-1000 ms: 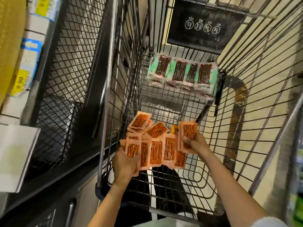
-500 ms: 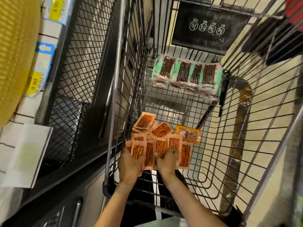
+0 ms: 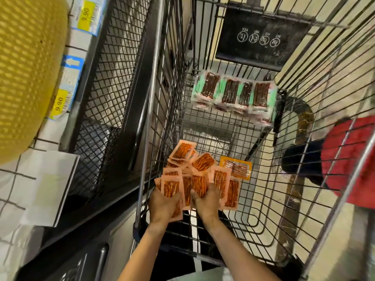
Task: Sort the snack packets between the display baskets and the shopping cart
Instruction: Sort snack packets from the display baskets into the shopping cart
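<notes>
Inside the wire shopping cart (image 3: 304,179) I hold a fan of several pink-orange snack packets (image 3: 199,165) low at the near end. My left hand (image 3: 162,203) grips the left packets, thumb over one. My right hand (image 3: 207,201) grips the packets beside it, the two hands almost touching. One darker orange packet (image 3: 236,168) lies on the cart floor just right of the fan. A row of green-edged packets (image 3: 233,94) with dark sticks lies at the far end of the cart.
A black mesh display basket (image 3: 113,82) stands left of the cart, with yellow price tags (image 3: 86,14) on the shelf edge and a large yellow object (image 3: 24,74) at top left. A person in red (image 3: 351,159) stands outside the cart's right side.
My right hand let go of the darker orange packet, which now lies on the cart floor, and moved left to join my left hand on the fan of packets. A person in red came into view.
</notes>
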The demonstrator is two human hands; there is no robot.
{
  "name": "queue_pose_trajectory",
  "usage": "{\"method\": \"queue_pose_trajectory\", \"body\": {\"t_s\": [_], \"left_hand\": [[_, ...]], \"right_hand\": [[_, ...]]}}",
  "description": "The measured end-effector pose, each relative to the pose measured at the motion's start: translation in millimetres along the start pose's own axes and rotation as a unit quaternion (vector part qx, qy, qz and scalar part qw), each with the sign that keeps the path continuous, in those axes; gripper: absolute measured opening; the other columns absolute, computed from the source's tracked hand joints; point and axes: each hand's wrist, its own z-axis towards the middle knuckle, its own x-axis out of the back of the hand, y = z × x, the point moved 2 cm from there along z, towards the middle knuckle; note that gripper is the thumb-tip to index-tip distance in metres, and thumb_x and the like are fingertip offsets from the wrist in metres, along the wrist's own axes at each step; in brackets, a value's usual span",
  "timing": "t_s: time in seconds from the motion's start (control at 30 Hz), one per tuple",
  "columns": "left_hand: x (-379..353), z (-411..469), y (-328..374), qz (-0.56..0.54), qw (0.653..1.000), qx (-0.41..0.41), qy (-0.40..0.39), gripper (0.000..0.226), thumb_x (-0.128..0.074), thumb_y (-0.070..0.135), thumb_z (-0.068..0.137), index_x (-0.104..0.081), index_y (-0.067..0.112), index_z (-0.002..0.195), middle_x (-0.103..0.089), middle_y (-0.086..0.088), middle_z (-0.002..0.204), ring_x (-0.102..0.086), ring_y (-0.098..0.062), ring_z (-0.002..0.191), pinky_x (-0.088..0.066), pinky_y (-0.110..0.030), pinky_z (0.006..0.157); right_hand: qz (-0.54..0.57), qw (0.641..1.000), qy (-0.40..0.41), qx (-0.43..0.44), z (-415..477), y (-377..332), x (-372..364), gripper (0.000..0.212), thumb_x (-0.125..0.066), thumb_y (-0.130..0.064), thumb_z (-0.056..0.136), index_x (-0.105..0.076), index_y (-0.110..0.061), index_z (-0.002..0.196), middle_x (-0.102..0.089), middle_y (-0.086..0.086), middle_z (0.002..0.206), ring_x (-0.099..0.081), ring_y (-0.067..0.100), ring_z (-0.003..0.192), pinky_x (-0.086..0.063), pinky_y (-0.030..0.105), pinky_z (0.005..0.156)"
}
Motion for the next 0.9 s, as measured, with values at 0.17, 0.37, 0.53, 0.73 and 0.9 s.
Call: {"method": "queue_pose_trajectory", "body": {"t_s": [0.17, 0.37, 0.53, 0.73, 0.9], "left_hand": [[3, -3, 1, -0.047, 0.999, 0.0, -0.019, 0.027, -0.07, 0.005, 0.082, -0.058, 0.028, 0.088, -0.065, 0.012, 0.084, -0.058, 0.005, 0.074, -0.041, -0.012, 0.06], [6, -6, 5, -0.072, 0.996, 0.007, -0.043, 0.028, -0.07, 0.003, 0.081, -0.059, 0.024, 0.095, -0.066, 0.009, 0.087, -0.061, 0.002, 0.078, -0.041, -0.014, 0.061], [8, -8, 4, -0.082, 0.996, 0.014, -0.044, 0.028, -0.068, 0.002, 0.083, -0.058, 0.025, 0.094, -0.066, 0.007, 0.089, -0.062, -0.002, 0.081, -0.042, -0.015, 0.061], [6, -8, 4, -0.114, 0.991, 0.041, -0.05, 0.029, -0.071, 0.005, 0.081, -0.061, 0.026, 0.097, -0.069, 0.004, 0.092, -0.064, -0.007, 0.087, -0.046, -0.021, 0.068], [10, -13, 10, -0.165, 0.981, 0.062, -0.086, 0.03, -0.076, 0.013, 0.077, -0.066, 0.025, 0.104, -0.074, 0.006, 0.092, -0.068, -0.015, 0.096, -0.052, -0.036, 0.084]], "right_hand": [[0.073, 0.997, -0.037, 0.004, -1, 0, 1, 0.034, -0.071, -0.015, 0.083, -0.057, -0.012, 0.114, -0.056, 0.005, 0.116, -0.055, 0.021, 0.112, -0.042, 0.045, 0.103], [0.009, 0.999, -0.03, 0.032, 0, -2, -2, 0.04, -0.074, -0.021, 0.081, -0.058, -0.006, 0.114, -0.043, 0.009, 0.131, -0.039, 0.025, 0.126, -0.031, 0.045, 0.11], [0.037, 0.999, 0.004, 0.027, -2, 3, -2, 0.033, -0.075, -0.02, 0.079, -0.061, -0.011, 0.107, -0.047, 0.0, 0.115, -0.045, 0.017, 0.114, -0.034, 0.042, 0.109], [0.132, 0.988, -0.072, 0.027, -4, 7, 3, 0.032, -0.077, -0.011, 0.077, -0.06, -0.014, 0.104, -0.069, 0.006, 0.1, -0.066, 0.022, 0.097, -0.052, 0.046, 0.091], [0.213, 0.969, -0.123, -0.023, -7, 4, 29, 0.046, -0.074, -0.01, 0.079, -0.051, -0.019, 0.118, -0.067, 0.009, 0.111, -0.063, 0.031, 0.105, -0.055, 0.048, 0.086]]}}
